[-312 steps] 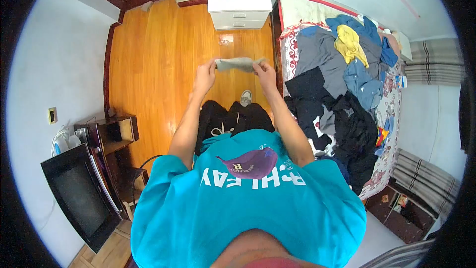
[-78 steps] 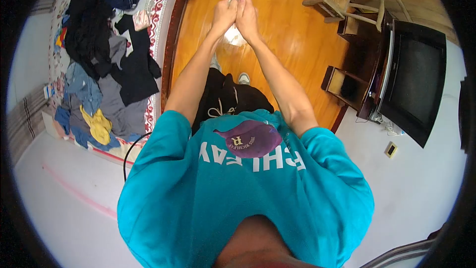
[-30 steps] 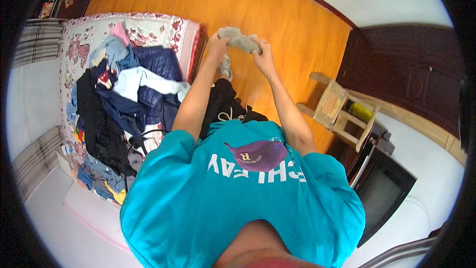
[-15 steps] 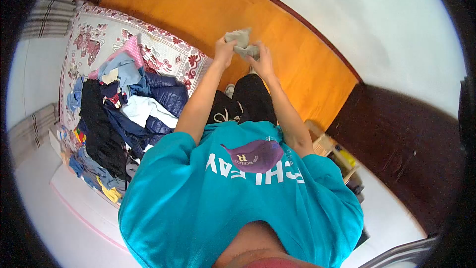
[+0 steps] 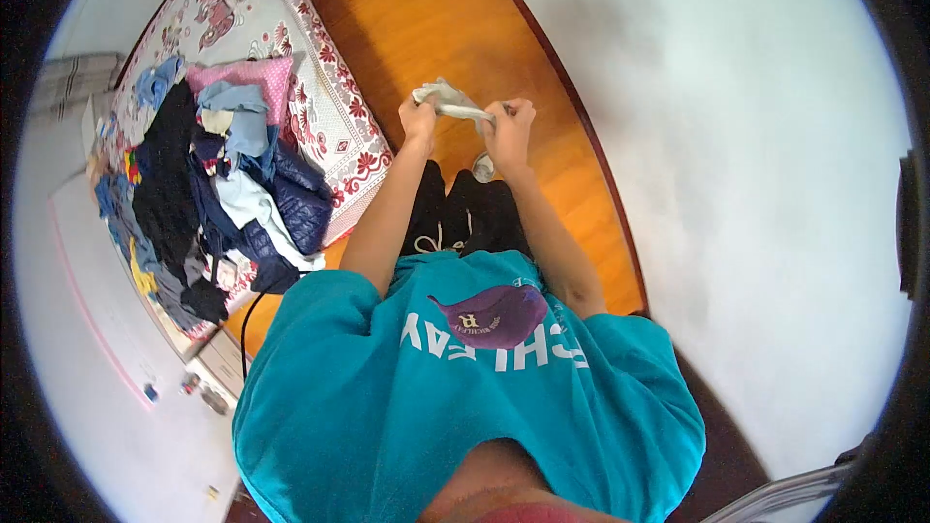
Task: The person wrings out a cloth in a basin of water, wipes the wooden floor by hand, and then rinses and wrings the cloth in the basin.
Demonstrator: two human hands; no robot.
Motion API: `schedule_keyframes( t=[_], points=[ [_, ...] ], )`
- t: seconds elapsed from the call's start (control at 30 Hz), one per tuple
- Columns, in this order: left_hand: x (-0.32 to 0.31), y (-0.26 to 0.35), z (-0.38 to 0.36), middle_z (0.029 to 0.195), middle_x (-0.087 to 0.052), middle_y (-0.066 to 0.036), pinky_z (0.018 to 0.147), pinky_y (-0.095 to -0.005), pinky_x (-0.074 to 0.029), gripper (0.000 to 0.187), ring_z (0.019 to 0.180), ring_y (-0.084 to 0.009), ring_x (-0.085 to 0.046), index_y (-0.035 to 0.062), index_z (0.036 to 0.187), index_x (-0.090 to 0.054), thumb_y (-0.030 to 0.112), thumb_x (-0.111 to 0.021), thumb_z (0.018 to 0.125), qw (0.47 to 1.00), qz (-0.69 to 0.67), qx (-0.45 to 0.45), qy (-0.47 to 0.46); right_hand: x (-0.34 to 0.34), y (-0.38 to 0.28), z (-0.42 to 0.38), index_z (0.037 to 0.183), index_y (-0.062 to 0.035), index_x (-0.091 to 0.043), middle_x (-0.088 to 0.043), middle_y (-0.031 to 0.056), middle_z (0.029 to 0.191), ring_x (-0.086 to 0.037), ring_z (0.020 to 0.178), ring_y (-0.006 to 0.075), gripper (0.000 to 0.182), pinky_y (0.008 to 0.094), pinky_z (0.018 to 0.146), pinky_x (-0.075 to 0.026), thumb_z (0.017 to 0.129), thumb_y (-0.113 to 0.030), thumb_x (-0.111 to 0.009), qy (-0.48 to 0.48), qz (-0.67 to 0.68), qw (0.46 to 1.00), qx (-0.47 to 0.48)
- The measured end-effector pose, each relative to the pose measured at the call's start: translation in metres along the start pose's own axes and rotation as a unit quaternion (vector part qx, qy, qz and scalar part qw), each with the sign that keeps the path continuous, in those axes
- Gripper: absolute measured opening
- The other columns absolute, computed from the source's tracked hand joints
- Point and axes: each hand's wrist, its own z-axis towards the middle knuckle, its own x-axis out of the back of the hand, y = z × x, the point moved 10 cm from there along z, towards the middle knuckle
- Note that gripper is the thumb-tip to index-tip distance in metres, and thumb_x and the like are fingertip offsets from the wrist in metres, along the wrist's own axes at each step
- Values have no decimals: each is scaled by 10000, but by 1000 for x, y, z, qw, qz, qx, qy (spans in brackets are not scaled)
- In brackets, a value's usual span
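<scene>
A small, pale grey piece of cloth (image 5: 450, 102), perhaps a sock, stretches between my two hands above the wooden floor. My left hand (image 5: 418, 121) pinches its left end, where some of the fabric bunches up over the fingers. The right end, drawn into a narrow strip, is gripped by my right hand (image 5: 509, 136), whose fingers are curled. Its exact kind I cannot make out. Both arms reach forward, over black trousers (image 5: 475, 218) and a pale shoe (image 5: 483, 168).
To the left, a bed with a floral sheet (image 5: 334, 87) bears a heap of clothes: a dark blue puffy jacket (image 5: 298, 189), black garment (image 5: 165, 184), light blue garment (image 5: 237, 116) and white garment (image 5: 254, 208). A white wall (image 5: 697, 136) borders the orange wooden floor (image 5: 426, 10) on the right.
My hands have moved slightly apart, pulling the bunched cloth into a longer strip. The view has turned, so the bed and wall appear rotated.
</scene>
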Motion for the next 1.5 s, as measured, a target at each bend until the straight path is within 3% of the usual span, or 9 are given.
schedule_keyframes(
  t=[0.2,0.27,0.33,0.47,0.53,0.63,1.0,1.27,1.5],
  points=[
    [-5,46,18,1140,-630,-127,762,-388,-588,235,974,-246,-636,-8,1198,-615,76,-583,980,982,-157,60,80,-1,-36,86,938,-59,-671,-459,228,1205,-432,1125,413,187,495,942,-392,780,-84,-769,12,-40,991,125],
    [-2,67,16,1094,-650,-106,914,-462,-573,181,991,-266,-638,40,1137,-644,47,-567,973,973,-159,92,138,-3,-47,114,939,-50,-679,-454,231,1256,-429,1168,417,181,505,972,-387,784,-85,-766,8,-40,987,156],
    [-1,63,47,1120,-633,-120,916,-474,-569,200,1014,-286,-627,24,1160,-627,33,-570,968,951,-248,113,148,-19,-68,142,933,-37,-659,-548,224,1225,-489,1180,391,181,520,1025,-372,785,-79,-756,-22,-73,968,239],
    [11,46,140,1191,-580,-173,926,-530,-555,260,1054,-340,-599,-37,1215,-558,-7,-572,957,911,-364,125,151,-74,-60,207,879,-46,-612,-643,143,1032,-582,1024,346,141,494,1012,-387,798,-51,-728,-126,-87,963,224],
    [6,86,156,1223,-559,-204,939,-543,-541,286,1076,-358,-584,-65,1237,-522,-7,-573,961,917,-356,116,136,-87,-68,246,887,-63,-601,-663,128,893,-611,947,337,145,473,982,-402,808,-78,-722,-98,-94,961,243],
    [4,129,189,1340,-482,-194,951,-476,-521,311,1142,-339,-550,-78,1297,-517,45,-530,1012,911,-368,118,147,-112,-80,298,904,-71,-616,-663,140,927,-605,954,342,147,464,925,-417,809,-94,-725,-123,-75,962,234],
    [22,247,327,1437,-405,-234,986,-486,-566,382,1150,-368,-573,-103,1323,-502,60,-585,988,918,-327,125,188,-182,-124,468,902,-69,-649,-630,130,922,-587,970,340,136,456,881,-421,825,-146,-730,-122,-120,950,261],
    [14,331,449,1187,-581,-233,836,-422,-650,319,1042,-343,-647,-95,1227,-535,39,-626,952,941,-250,82,212,-254,-120,619,822,-48,-588,-652,189,790,-635,840,388,155,511,859,-455,815,-109,-730,-186,-84,948,245],
    [2,408,528,1177,-596,-216,815,-413,-657,339,1019,-330,-658,-87,1238,-539,54,-639,946,921,-232,102,296,-293,-139,739,1049,-62,-561,-671,169,907,-634,936,386,239,525,923,-447,897,-195,-690,-234,-40,932,273]
  ],
)
